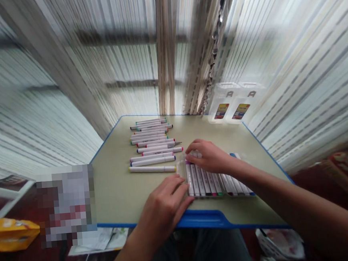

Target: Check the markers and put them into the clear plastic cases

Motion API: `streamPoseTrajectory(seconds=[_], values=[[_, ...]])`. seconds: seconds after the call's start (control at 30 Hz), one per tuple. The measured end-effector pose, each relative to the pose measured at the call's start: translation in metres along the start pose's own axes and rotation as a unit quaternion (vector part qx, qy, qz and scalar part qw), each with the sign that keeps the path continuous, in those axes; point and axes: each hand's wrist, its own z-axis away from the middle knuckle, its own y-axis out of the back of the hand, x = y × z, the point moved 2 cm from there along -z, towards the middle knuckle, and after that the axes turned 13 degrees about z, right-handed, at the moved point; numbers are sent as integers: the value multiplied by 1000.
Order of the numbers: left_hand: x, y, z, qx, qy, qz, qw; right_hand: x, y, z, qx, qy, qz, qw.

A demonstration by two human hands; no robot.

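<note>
1 head-worn camera looks forward and down from close above the table [115, 191]

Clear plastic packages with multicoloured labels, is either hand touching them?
No, the right hand and left hand are both at the row of white markers, apart from the clear plastic packages.

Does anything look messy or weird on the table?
Yes, a bit: the loose markers lie with uneven ends, unlike the neat row in the clear case. A thin dark tip sticks out among the loose ones; I can't tell what it's from.
</note>
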Motion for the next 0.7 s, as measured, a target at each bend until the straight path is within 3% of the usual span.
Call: streamPoseTrajectory(seconds=[0.43, 0.7], values=[[-1, 0, -1, -3, -22, -27, 999, 17, 3, 4, 19, -4, -24, 1000], [-1, -1, -3, 0, -28, -33, 999, 16, 3, 2, 7, -1, -33, 999]])
